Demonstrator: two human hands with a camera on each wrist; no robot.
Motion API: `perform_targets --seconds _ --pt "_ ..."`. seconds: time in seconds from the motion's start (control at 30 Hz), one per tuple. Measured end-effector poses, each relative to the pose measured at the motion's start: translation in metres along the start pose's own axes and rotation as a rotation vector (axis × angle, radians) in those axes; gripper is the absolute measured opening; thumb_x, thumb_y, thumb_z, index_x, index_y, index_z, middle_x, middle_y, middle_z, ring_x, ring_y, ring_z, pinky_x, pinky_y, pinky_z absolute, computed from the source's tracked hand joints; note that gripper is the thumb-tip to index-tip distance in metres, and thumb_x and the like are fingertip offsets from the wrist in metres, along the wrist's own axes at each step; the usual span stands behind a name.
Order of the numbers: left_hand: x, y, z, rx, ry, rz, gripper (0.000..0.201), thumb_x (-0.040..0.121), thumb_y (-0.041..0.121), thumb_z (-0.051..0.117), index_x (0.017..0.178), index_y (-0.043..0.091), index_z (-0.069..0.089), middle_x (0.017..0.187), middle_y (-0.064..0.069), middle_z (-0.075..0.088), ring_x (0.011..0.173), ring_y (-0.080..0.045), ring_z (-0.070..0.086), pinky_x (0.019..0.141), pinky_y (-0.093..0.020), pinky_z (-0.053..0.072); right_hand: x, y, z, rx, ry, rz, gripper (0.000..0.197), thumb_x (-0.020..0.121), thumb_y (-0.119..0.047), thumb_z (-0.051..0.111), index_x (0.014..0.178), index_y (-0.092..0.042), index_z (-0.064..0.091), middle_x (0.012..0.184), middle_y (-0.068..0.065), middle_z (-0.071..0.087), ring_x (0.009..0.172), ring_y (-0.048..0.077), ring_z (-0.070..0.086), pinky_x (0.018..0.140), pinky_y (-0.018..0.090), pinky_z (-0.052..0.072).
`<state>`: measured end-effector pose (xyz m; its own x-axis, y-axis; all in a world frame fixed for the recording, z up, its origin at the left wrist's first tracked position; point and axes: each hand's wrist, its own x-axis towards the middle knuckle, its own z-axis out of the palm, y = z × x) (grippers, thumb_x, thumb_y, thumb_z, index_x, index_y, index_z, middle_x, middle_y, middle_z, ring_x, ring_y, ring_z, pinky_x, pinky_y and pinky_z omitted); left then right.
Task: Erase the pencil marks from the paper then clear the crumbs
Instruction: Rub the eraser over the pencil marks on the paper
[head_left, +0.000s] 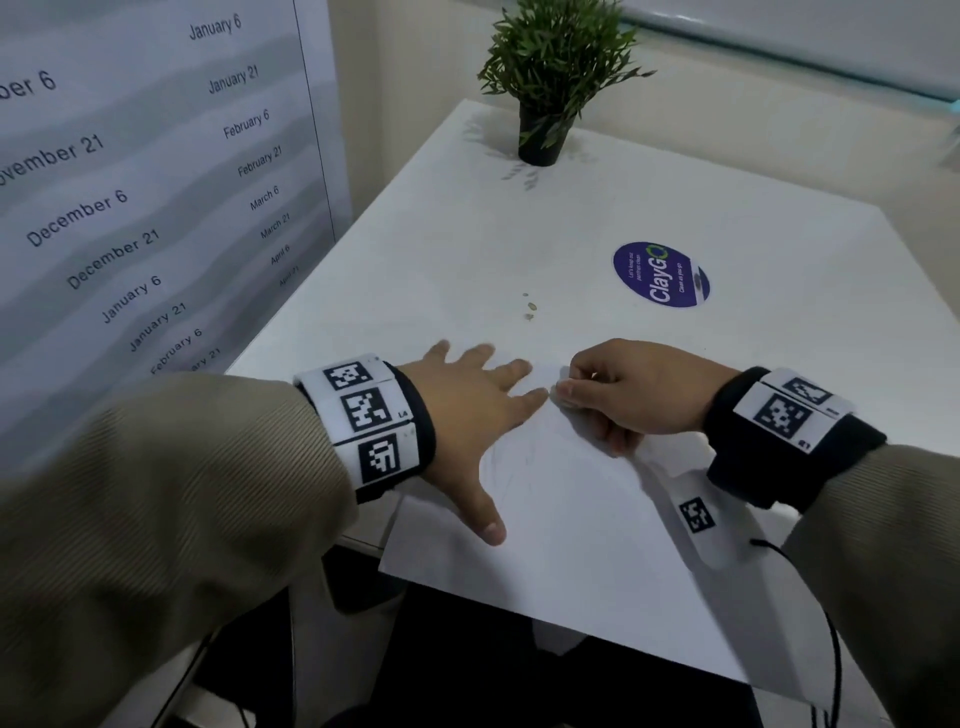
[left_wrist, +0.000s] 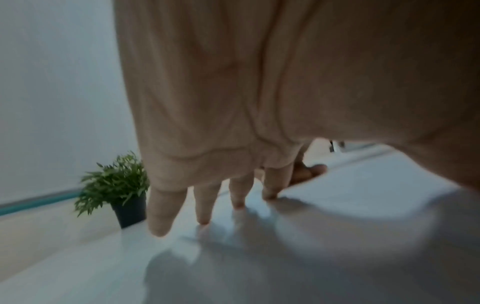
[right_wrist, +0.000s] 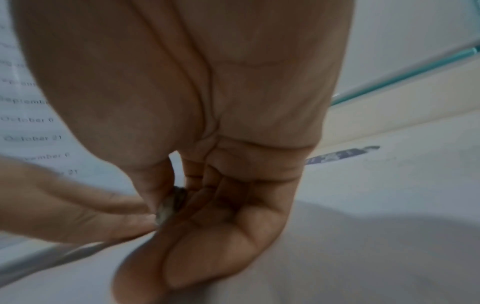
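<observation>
Judging by the faint pencil marks (head_left: 519, 457) left on the paper (head_left: 571, 545), erasing looks roughly midway: the sheet is pinned flat by the spread left hand (head_left: 467, 415), a grubby eraser (right_wrist: 168, 207) is pinched in the right hand (head_left: 628, 389), and crumbs aren't cleared yet.

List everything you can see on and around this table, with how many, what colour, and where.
white sheet of paper: one, faint pencil marks, near table edge, overhanging it.
small grey eraser: one, pinched in the right hand's grip, at the paper's far corner.
crumbs: a few, greyish, on the table beyond the paper.
round purple sticker: one, on the table, far right of the crumbs.
green plant in black pot: one, far table corner.
white table: one.
white date poster: one, wall at left.
left hand: fingers spread flat, pressing the paper.
right hand: curled round the eraser.
</observation>
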<state>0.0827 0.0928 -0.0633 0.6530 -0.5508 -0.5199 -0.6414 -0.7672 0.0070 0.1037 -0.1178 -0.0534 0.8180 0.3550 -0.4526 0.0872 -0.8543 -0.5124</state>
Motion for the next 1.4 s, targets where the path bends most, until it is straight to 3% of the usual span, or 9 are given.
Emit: perform_targets --seconds 0.3,0.4,0.53,0.67,0.87,1.0,1.13,1.3,1.4 --pt "0.004 -0.007 0.007 -0.011 -0.054 -0.044 0.149 0.052 0.099 0.058 0.155 0.032 -0.027 0.163 0.015 -0.031 0.152 -0.020 -0.025 0.118 -0.065 -0.010 -0.007 -0.027 0.016 -0.443 -0.073 -0.139 0.043 0.104 -0.039 0.049 0.073 -0.011 0.062 0.058 -0.002 0.061 0.054 0.006 0.054 0.071 0.028 0.049" --pt "0.005 -0.008 0.010 -0.029 -0.061 -0.044 0.151 0.050 0.100 0.058 0.154 0.033 -0.029 0.161 0.017 -0.034 0.150 -0.018 -0.028 0.117 -0.066 -0.011 -0.003 -0.019 0.007 -0.393 0.080 -0.075 0.042 0.104 -0.037 0.047 0.071 -0.014 0.058 0.066 -0.001 0.061 0.068 0.019 0.057 0.068 0.033 0.044" --pt "0.005 -0.008 0.011 -0.037 -0.068 -0.044 0.150 0.050 0.099 0.059 0.153 0.034 -0.030 0.160 0.018 -0.035 0.150 -0.017 -0.030 0.117 -0.066 -0.010 -0.020 -0.036 0.042 -0.415 -0.167 -0.242 0.040 0.102 -0.036 0.049 0.073 -0.011 0.060 0.064 0.002 0.067 0.061 0.016 0.058 0.069 0.034 0.051" --pt "0.004 -0.009 0.011 -0.056 -0.068 -0.051 0.150 0.050 0.099 0.059 0.153 0.035 -0.030 0.160 0.019 -0.035 0.150 -0.018 -0.029 0.116 -0.068 -0.010 -0.005 -0.022 0.017 -0.423 0.013 -0.131 0.043 0.105 -0.039 0.047 0.073 -0.013 0.059 0.068 0.001 0.063 0.074 0.024 0.061 0.075 0.036 0.050" --pt "0.006 -0.006 0.010 -0.051 -0.062 -0.059 0.152 0.051 0.097 0.062 0.153 0.032 -0.030 0.160 0.017 -0.035 0.151 -0.020 -0.028 0.115 -0.067 -0.010 -0.027 -0.031 0.047 -0.410 -0.167 -0.286 0.041 0.104 -0.041 0.049 0.075 -0.014 0.060 0.065 -0.003 0.067 0.062 0.011 0.058 0.071 0.032 0.052" --pt "0.006 -0.007 0.011 -0.061 -0.068 -0.067 0.157 0.046 0.099 0.062 0.153 0.033 -0.032 0.160 0.017 -0.036 0.150 -0.020 -0.030 0.115 -0.067 -0.010 -0.014 -0.019 0.025 -0.431 0.059 -0.169 0.043 0.106 -0.039 0.046 0.074 -0.015 0.059 0.070 -0.001 0.064 0.073 0.024 0.059 0.071 0.034 0.044" --pt "0.006 -0.006 0.011 -0.054 -0.065 -0.065 0.158 0.045 0.099 0.062 0.152 0.032 -0.033 0.159 0.017 -0.037 0.150 -0.020 -0.030 0.116 -0.067 -0.008 -0.038 -0.036 0.056 -0.395 -0.151 -0.328 0.038 0.104 -0.037 0.048 0.076 -0.015 0.060 0.064 -0.004 0.064 0.059 0.009 0.056 0.067 0.028 0.048" --pt "0.006 -0.006 0.012 -0.064 -0.061 -0.071 0.160 0.042 0.100 0.062 0.151 0.034 -0.034 0.159 0.017 -0.038 0.150 -0.021 -0.031 0.115 -0.067 -0.008 -0.018 -0.022 0.032 -0.423 0.082 -0.173 0.042 0.106 -0.037 0.046 0.074 -0.014 0.058 0.068 -0.003 0.061 0.069 0.020 0.055 0.068 0.030 0.038" --pt "0.005 -0.004 0.012 -0.059 -0.067 -0.076 0.161 0.042 0.099 0.064 0.151 0.032 -0.034 0.158 0.016 -0.039 0.149 -0.022 -0.031 0.115 -0.067 -0.008 -0.033 -0.035 0.053 -0.412 -0.058 -0.276 0.040 0.104 -0.038 0.046 0.076 -0.013 0.060 0.064 -0.004 0.061 0.062 0.012 0.056 0.066 0.031 0.044"
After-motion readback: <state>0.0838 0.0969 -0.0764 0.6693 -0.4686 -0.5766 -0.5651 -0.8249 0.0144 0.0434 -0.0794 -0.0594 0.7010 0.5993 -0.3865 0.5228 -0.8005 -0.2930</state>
